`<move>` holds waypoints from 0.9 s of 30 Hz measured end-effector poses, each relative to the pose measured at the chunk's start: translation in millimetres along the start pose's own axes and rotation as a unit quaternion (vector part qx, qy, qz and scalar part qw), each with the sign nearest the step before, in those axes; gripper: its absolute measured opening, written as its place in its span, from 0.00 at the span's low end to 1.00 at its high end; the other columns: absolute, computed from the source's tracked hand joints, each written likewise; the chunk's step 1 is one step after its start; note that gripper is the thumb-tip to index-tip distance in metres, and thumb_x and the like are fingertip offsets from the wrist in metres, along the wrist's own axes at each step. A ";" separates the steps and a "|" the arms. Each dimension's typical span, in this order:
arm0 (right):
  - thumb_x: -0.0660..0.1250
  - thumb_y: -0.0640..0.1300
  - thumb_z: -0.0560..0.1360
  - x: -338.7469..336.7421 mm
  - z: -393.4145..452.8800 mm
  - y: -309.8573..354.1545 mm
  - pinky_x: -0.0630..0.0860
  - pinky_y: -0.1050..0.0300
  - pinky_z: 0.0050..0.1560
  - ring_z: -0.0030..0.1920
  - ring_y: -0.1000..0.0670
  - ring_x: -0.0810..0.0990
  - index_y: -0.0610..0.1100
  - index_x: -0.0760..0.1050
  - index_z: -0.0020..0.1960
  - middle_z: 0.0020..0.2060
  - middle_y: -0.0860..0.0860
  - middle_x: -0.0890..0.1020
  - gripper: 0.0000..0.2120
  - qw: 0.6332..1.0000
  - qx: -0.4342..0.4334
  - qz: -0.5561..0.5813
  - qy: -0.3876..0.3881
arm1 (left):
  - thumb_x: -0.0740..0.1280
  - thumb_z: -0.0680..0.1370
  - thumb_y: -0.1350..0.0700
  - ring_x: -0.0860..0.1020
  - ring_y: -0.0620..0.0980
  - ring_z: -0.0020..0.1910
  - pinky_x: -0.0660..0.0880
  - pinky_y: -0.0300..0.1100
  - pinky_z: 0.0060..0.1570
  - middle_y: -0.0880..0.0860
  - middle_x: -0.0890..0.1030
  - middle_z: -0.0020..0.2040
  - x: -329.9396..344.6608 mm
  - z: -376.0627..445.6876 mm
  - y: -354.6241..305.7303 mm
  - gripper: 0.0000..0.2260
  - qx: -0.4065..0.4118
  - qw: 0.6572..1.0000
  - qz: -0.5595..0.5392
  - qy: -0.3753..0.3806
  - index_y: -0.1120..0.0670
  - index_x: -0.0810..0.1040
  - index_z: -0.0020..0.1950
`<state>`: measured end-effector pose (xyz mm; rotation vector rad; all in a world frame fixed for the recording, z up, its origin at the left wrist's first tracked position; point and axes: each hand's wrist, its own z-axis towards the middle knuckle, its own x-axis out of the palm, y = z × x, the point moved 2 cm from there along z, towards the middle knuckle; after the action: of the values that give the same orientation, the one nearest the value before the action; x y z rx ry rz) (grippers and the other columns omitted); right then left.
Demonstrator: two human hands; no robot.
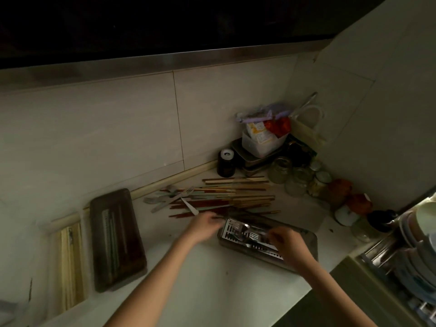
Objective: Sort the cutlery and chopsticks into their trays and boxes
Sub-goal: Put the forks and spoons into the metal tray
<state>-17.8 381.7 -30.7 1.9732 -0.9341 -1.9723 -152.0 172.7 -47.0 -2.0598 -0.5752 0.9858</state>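
Note:
A loose pile of chopsticks point(238, 195) lies on the white counter, with several forks point(173, 197) at its left end. In front of it stands a grey cutlery tray point(306, 239) with a slotted white insert holding metal cutlery point(245, 232). My left hand point(204, 226) sits at the tray's left end and pinches dark chopsticks at the pile's near edge. Over the tray's middle, my right hand point(286, 241) has curled fingers on a fork in the tray. A dark brown box point(118, 239) with a few chopsticks lies at the left. A pale wooden box point(70, 260) lies beside it.
The corner behind the pile is crowded with glass jars point(297, 178), a dark jar point(226, 162), a white tub point(262, 142) on a metal scale and bags. A dish rack point(405, 256) with stacked plates stands at the right, past the counter edge.

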 end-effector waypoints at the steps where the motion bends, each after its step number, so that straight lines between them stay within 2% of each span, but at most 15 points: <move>1: 0.65 0.42 0.77 -0.7 -2.4 -7.5 0.69 0.63 0.37 0.38 0.52 0.78 0.45 0.80 0.45 0.37 0.52 0.81 0.06 0.999 0.005 -0.030 0.010 | 0.66 0.77 0.54 0.77 0.52 0.56 0.74 0.41 0.51 0.53 0.78 0.59 14.1 2.4 3.0 0.16 0.014 1.000 0.025 0.012 0.55 0.74 0.65; 3: 0.63 0.44 0.78 0.3 -6.6 -19.9 0.74 0.58 0.40 0.39 0.52 0.79 0.48 0.79 0.48 0.40 0.53 0.81 0.06 0.997 0.016 -0.067 0.020 | 0.65 0.77 0.59 0.77 0.52 0.58 0.74 0.42 0.55 0.54 0.80 0.58 31.7 4.9 10.2 0.14 0.038 0.998 0.044 0.009 0.54 0.76 0.62; 6: 0.62 0.45 0.79 1.7 -11.4 -28.1 0.77 0.57 0.43 0.42 0.51 0.80 0.49 0.79 0.54 0.45 0.52 0.82 0.08 0.996 0.012 -0.085 0.003 | 0.63 0.77 0.61 0.78 0.51 0.58 0.73 0.41 0.55 0.53 0.80 0.58 35.8 7.1 19.1 0.14 0.040 0.999 0.023 0.004 0.52 0.77 0.62; 10: 0.62 0.45 0.79 6.6 -9.2 -30.0 0.75 0.54 0.53 0.55 0.49 0.76 0.51 0.77 0.62 0.55 0.53 0.79 0.13 0.997 -0.026 -0.075 -0.024 | 0.63 0.77 0.60 0.79 0.51 0.56 0.74 0.46 0.57 0.54 0.82 0.57 34.2 10.0 25.5 0.14 0.025 0.999 0.009 0.024 0.51 0.78 0.61; 12: 0.60 0.45 0.80 11.2 -5.2 -30.0 0.73 0.51 0.58 0.60 0.47 0.73 0.53 0.75 0.65 0.59 0.53 0.77 0.15 0.996 -0.012 -0.089 -0.007 | 0.63 0.77 0.59 0.80 0.50 0.53 0.76 0.44 0.50 0.53 0.83 0.53 35.2 8.4 26.1 0.12 0.014 1.000 0.000 0.018 0.50 0.80 0.58; 14: 0.59 0.43 0.80 16.0 -4.2 -31.0 0.68 0.48 0.64 0.64 0.47 0.70 0.55 0.72 0.67 0.62 0.53 0.75 0.17 0.995 0.011 -0.096 0.006 | 0.64 0.77 0.58 0.81 0.51 0.51 0.74 0.38 0.43 0.51 0.83 0.50 37.0 8.5 26.9 0.11 0.016 1.000 -0.006 0.014 0.49 0.80 0.57; 16: 0.57 0.41 0.80 19.4 -7.3 -31.6 0.56 0.45 0.71 0.69 0.50 0.67 0.58 0.69 0.69 0.66 0.57 0.73 0.20 0.992 0.019 -0.125 0.006 | 0.64 0.77 0.58 0.80 0.48 0.48 0.72 0.35 0.40 0.51 0.83 0.51 37.8 7.1 26.3 0.11 0.021 1.000 -0.006 0.015 0.49 0.80 0.57; 18: 0.56 0.41 0.80 21.5 -11.5 -33.4 0.47 0.43 0.74 0.71 0.53 0.65 0.59 0.68 0.68 0.67 0.58 0.72 0.21 0.992 0.009 -0.126 -0.006 | 0.64 0.76 0.58 0.80 0.47 0.45 0.72 0.36 0.40 0.51 0.83 0.50 38.8 5.6 26.9 0.11 0.022 1.000 0.002 0.011 0.50 0.80 0.57; 20: 0.55 0.43 0.81 24.7 -16.1 -36.0 0.46 0.44 0.75 0.71 0.54 0.66 0.58 0.67 0.68 0.68 0.57 0.72 0.18 0.993 0.012 -0.113 0.000 | 0.64 0.75 0.59 0.79 0.46 0.41 0.72 0.35 0.38 0.53 0.83 0.49 39.2 4.6 28.4 0.11 0.017 1.000 0.005 0.012 0.51 0.81 0.56; 22: 0.53 0.46 0.81 31.3 -20.8 -39.2 0.48 0.46 0.75 0.71 0.54 0.65 0.57 0.66 0.69 0.69 0.56 0.71 0.17 0.993 0.022 -0.108 0.029 | 0.66 0.75 0.58 0.78 0.45 0.37 0.73 0.35 0.36 0.54 0.84 0.46 35.8 4.2 29.2 0.08 0.000 0.999 -0.019 0.051 0.51 0.82 0.52; 23: 0.53 0.47 0.81 35.1 -23.1 -41.1 0.49 0.47 0.74 0.71 0.53 0.65 0.57 0.65 0.69 0.69 0.55 0.70 0.17 0.993 0.026 -0.104 0.042 | 0.66 0.76 0.56 0.78 0.45 0.36 0.72 0.37 0.36 0.54 0.83 0.43 31.6 5.1 29.5 0.06 -0.008 0.997 -0.027 0.079 0.52 0.82 0.49; 25: 0.52 0.47 0.82 39.7 -25.7 -43.4 0.52 0.49 0.73 0.71 0.51 0.65 0.56 0.65 0.69 0.69 0.54 0.70 0.17 0.993 0.030 -0.100 0.045 | 0.63 0.79 0.54 0.78 0.46 0.36 0.73 0.39 0.38 0.52 0.81 0.39 17.2 7.8 31.3 0.09 -0.006 0.996 -0.020 0.085 0.54 0.80 0.42; 26: 0.52 0.47 0.81 40.4 -25.8 -43.9 0.54 0.50 0.72 0.71 0.50 0.65 0.56 0.65 0.69 0.69 0.53 0.70 0.17 0.994 0.031 -0.100 0.042 | 0.62 0.80 0.56 0.79 0.49 0.40 0.75 0.41 0.43 0.53 0.81 0.42 8.9 11.1 33.0 0.09 0.002 0.999 0.010 0.047 0.55 0.80 0.44; 27: 0.51 0.47 0.81 40.9 -25.1 -43.7 0.54 0.50 0.72 0.71 0.50 0.65 0.56 0.65 0.68 0.69 0.53 0.70 0.16 0.994 0.031 -0.101 0.039 | 0.60 0.80 0.59 0.79 0.52 0.49 0.76 0.44 0.52 0.55 0.81 0.50 -0.1 15.7 34.6 0.09 0.022 0.997 0.071 -0.010 0.58 0.80 0.51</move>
<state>15.1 385.9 -86.5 2.2411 -0.8159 -1.9726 -162.2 158.7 -80.8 -2.0771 -0.4174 1.0915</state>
